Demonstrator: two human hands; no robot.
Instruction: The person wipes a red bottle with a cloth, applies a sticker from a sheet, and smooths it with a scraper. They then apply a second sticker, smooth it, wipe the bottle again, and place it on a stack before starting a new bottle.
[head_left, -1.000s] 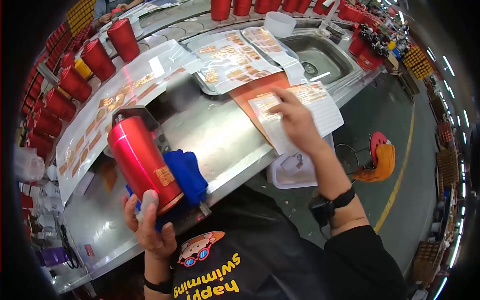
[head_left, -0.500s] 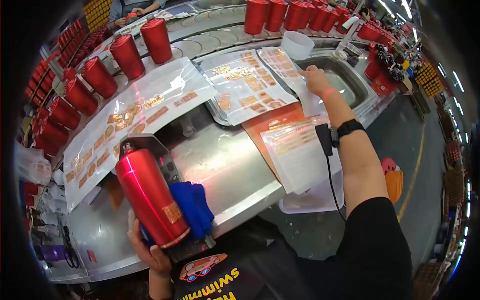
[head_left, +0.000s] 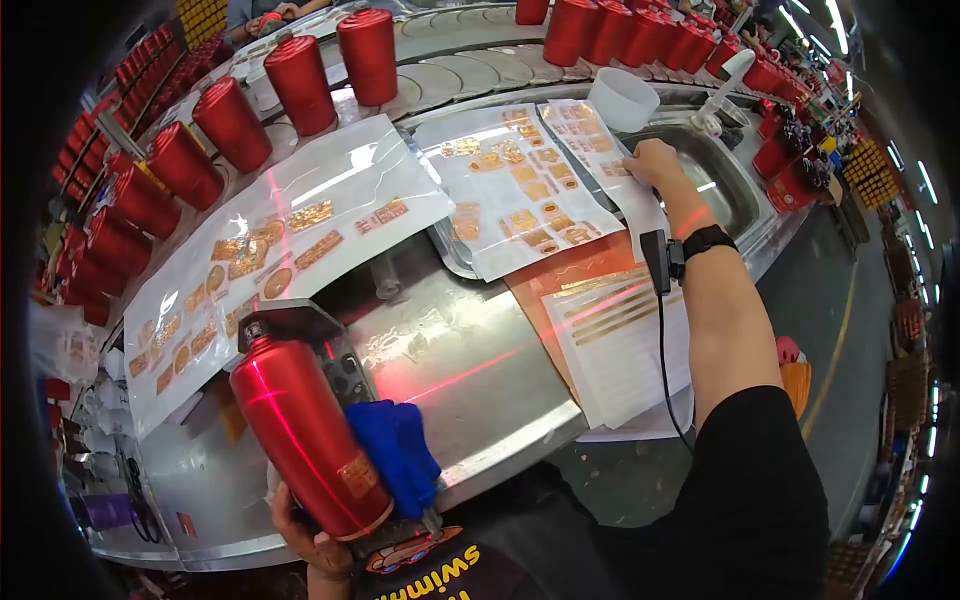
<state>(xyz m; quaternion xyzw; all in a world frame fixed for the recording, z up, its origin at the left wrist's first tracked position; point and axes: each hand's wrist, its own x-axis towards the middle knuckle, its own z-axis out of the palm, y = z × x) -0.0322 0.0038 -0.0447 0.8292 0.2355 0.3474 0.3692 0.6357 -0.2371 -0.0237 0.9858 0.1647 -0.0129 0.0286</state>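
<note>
A red metal canister leans on a dark metal stand, a gold decal on its lower side. My left hand is closed around its lower end, the fingers partly hidden behind it. A blue cloth lies against the canister's right side. My right hand is closed over the narrow white sheet of gold decals beside the sink; whatever its fingertips pinch is hidden. Just left of that lies a wider decal sheet on a metal tray.
A large decal sheet covers the left of the steel bench. Printed papers lie on an orange sheet at its right edge. A white tub stands by the sink. Red canisters line the conveyor; another person's hands are behind.
My right hand's fingers have gone from outstretched to curled at the narrow sheet. The canister sits lower in view with my left hand still on it; the whole view has shifted slightly.
</note>
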